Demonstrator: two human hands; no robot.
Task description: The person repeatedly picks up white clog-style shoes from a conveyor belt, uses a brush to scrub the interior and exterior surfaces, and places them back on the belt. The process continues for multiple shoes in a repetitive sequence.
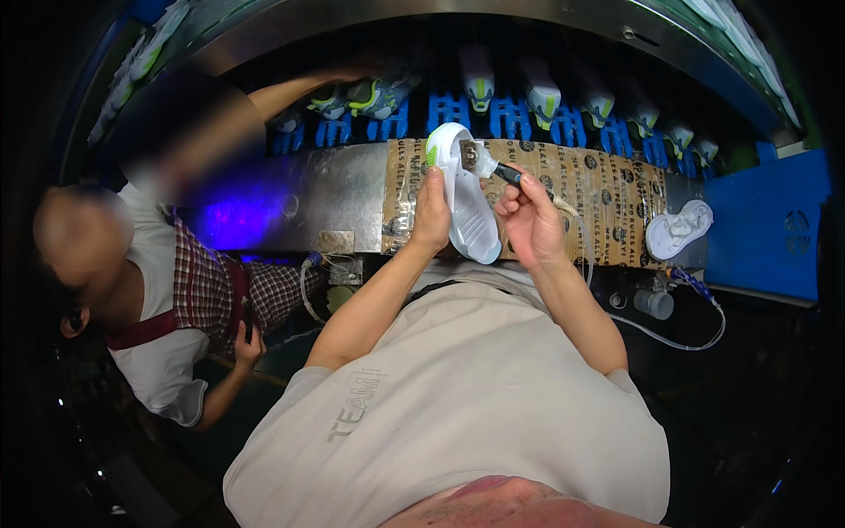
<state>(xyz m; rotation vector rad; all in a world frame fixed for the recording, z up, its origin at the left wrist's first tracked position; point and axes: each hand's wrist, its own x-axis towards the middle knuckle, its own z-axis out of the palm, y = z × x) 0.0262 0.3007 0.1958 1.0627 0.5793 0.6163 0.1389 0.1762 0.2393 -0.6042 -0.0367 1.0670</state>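
Observation:
My left hand (430, 211) is closed round the left edge of a white shoe sole (475, 222), thumb along its side. The sole is tilted upright, hollow side facing me, with a lime green patch near its upper end. In my right hand (537, 224) a brush (507, 172) with a black handle is pinched between thumb and fingers. Its pale head with a brown, stained patch reaches over the inside of the sole's upper end. Whether the bristles touch the surface I cannot tell. A second white sole (676, 232) lies on the bench to the right, with something white and crumpled on it.
Printed, taped cardboard (607, 220) covers part of the metal bench (339, 180). Beyond it, several shoe uppers (544, 99) stand on blue racks (449, 111). A co-worker (216, 282) stands at left, one arm reaching to the racks. At right are a blue panel (766, 229) and a hose (709, 339).

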